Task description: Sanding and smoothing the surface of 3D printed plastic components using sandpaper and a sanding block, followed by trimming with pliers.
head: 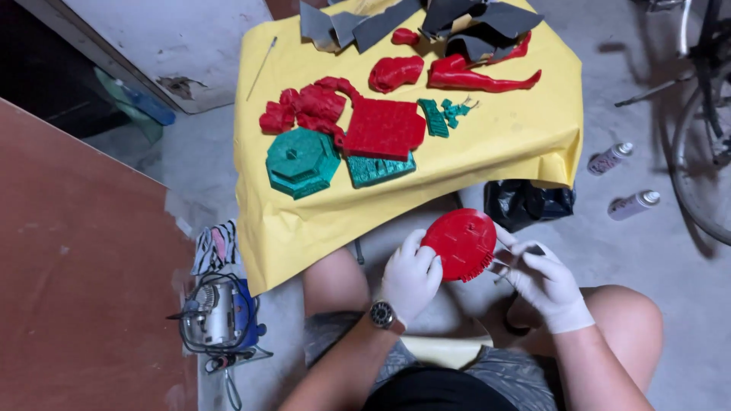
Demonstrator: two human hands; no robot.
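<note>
My left hand, in a white glove with a wristwatch, grips a round red plastic disc with small teeth along its lower edge. My right hand, also gloved, pinches a small dark tool against the disc's right rim. Both hands hover above my knees, just in front of a low table covered in yellow paper. On the paper lie red printed parts, a green octagonal base and a green flat piece.
Grey sandpaper sheets lie at the table's far edge. A rotary tool with cord sits on the floor at left, beside a brown board. Two spray cans and a bicycle wheel are at right. A black bag is under the table.
</note>
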